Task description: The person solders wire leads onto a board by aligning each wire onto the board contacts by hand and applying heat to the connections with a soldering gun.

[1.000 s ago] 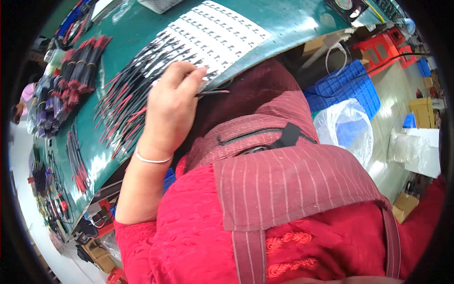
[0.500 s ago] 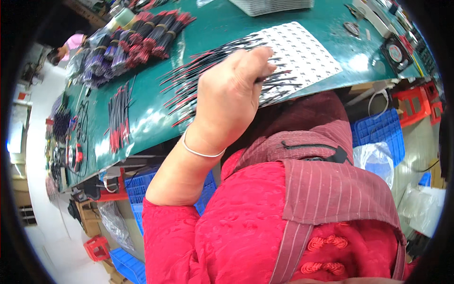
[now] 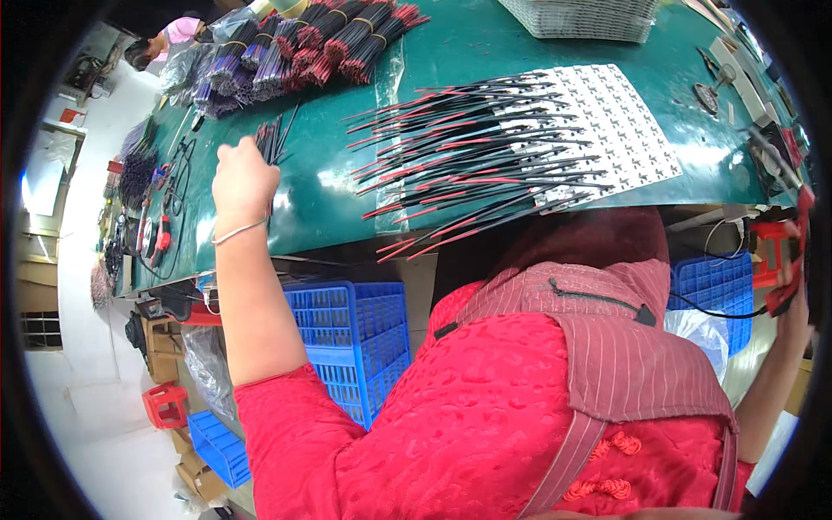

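Observation:
My left hand (image 3: 246, 180) is at the small pile of black and red wires (image 3: 274, 139) on the left of the table. Its fingers are curled, and what they hold, if anything, is hidden. At the far right edge my right hand (image 3: 790, 299) grips a red corded tool (image 3: 802, 217) with a long metal front end; the picture rim cuts off part of it. Several black wires with red ends (image 3: 459, 160) lie side by side in the middle. Their right ends rest on a white sheet with rows of small dark marks (image 3: 637, 130).
Banded bundles of red, black and purple wires (image 3: 321, 39) lie at the back left of the green table (image 3: 451, 52). A white basket (image 3: 581, 17) stands at the back. Blue crates (image 3: 351, 329) are below the table edge. A person (image 3: 178, 35) is at far left.
My left hand has moved left from the row of wires on the sheet to the small pile. My right hand has come into view at the right with the red corded tool.

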`<act>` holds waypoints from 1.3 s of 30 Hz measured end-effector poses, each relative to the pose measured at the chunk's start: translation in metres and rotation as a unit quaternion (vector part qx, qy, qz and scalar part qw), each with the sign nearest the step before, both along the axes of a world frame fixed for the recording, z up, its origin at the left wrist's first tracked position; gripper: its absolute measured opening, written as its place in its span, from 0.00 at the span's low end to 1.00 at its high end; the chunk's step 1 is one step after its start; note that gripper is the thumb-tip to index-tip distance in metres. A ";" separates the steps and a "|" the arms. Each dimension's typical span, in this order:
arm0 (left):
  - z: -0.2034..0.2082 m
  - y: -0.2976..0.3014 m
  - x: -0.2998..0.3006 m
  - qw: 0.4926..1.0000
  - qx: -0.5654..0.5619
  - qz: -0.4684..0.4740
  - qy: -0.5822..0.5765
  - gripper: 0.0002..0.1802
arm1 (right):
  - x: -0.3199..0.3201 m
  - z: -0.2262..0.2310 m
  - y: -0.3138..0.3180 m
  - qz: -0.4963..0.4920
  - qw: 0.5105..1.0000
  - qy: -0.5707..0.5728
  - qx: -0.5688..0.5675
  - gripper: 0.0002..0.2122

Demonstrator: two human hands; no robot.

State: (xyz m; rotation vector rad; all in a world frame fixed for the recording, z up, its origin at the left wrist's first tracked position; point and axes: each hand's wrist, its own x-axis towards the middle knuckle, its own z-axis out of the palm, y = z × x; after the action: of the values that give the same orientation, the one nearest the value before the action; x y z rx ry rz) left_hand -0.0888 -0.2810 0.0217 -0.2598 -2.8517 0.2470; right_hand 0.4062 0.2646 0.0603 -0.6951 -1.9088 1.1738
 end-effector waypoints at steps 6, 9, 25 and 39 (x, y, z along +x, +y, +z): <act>-0.025 0.000 -0.034 0.999 0.029 0.023 -0.006 0.26 | -0.002 -0.007 -0.026 0.035 0.961 0.175 -0.212 0.30; -0.042 -0.011 -0.041 0.999 0.051 0.016 -0.010 0.23 | -0.030 -0.010 -0.027 -0.036 0.950 0.179 -0.254 0.30; -0.052 -0.002 -0.066 1.000 0.000 0.022 -0.008 0.13 | 0.010 -0.032 -0.019 -0.123 0.969 0.107 -0.186 0.20; -0.061 -0.019 -0.069 0.996 -0.051 -0.063 0.033 0.08 | -0.050 -0.075 -0.071 0.072 0.848 0.228 -0.472 0.21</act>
State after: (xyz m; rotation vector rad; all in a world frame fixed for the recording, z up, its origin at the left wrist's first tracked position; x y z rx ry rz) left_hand -0.1581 -0.2995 -0.0396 -0.4415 -2.7492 0.3699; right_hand 0.3561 0.1936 -0.0150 -0.6662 -0.9113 2.1780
